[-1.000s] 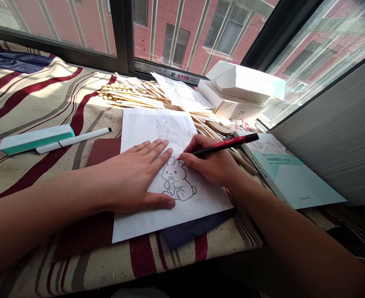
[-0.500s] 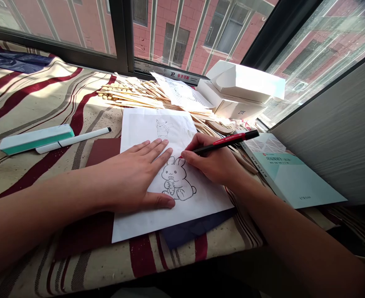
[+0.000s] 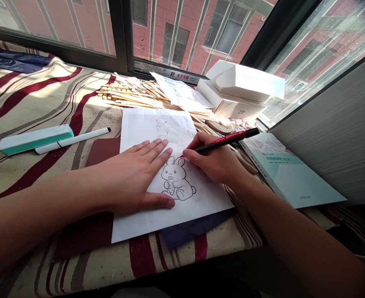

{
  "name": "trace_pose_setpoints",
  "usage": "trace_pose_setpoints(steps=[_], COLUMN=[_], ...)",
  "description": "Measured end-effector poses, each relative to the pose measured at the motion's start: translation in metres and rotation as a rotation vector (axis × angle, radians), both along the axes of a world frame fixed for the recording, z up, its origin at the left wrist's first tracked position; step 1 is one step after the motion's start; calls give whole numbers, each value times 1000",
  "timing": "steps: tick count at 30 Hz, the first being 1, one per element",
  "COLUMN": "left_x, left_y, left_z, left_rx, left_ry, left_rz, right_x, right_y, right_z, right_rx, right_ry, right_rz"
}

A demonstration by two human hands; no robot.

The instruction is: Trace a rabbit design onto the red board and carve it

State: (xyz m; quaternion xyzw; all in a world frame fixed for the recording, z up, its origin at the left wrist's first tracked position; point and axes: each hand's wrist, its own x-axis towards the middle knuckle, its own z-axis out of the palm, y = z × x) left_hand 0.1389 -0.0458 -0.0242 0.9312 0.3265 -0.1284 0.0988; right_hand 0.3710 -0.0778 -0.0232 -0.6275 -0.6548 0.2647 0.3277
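White paper [image 3: 166, 213] lies beneath our hands: our left hand [image 3: 132, 176], fingers spread, braces its left half; over its right half, our right hand [image 3: 215, 161] pinches the pen [image 3: 222, 142]. We should stroke lightly along the rabbit's ear [image 3: 180, 162].

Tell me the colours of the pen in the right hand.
The pen is black and red, best seen in the head view.

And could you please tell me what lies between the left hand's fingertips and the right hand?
The head view shows white paper with the rabbit drawing's ears, plus the pen's red tip.
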Motion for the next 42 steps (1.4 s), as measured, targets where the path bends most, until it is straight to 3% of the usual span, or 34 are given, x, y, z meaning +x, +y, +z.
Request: trace_pose_setpoints(steps=[42], left_x=[0], left_y=[2], left_z=[-2], left_rx=[10], left_ry=[-35], left_rz=[-16], right_x=[3], right_y=[-2], right_z=[8], right_rx=[-18], right_ry=[-66], right_rz=[-40])
